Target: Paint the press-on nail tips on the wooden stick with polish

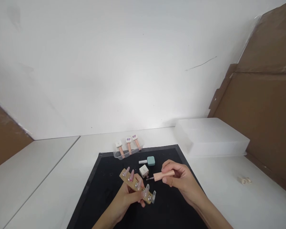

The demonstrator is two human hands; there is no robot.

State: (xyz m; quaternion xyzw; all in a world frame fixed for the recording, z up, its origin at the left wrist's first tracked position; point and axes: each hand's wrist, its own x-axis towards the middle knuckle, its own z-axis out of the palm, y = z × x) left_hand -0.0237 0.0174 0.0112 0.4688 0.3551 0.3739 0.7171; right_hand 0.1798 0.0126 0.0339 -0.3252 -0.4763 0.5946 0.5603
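My left hand (pixel 131 197) is closed around a tan nail-tip stand (pixel 133 183). Several false nails stick up from metal studs along it; one nail (pixel 131 175) is pink, the others look pale or translucent. Between the fingers of my right hand (pixel 178 176) is a nail polish brush (pixel 164 175) with a peach handle, pointing left. Its bristle end is beside the neck of an uncapped white polish bottle (pixel 144 171); whether they touch I cannot tell. Behind these lies a mint-green polish bottle (pixel 151 161) with a white cap.
Three white bottles with peach caps, one of them a polish bottle (pixel 128 140), lie in a clear tray (pixel 116 155) at the back. A black mat (pixel 97 190) covers the white table. To the right are a translucent box (pixel 212 136), small beige pieces (pixel 244 180) and cardboard (pixel 259 105).
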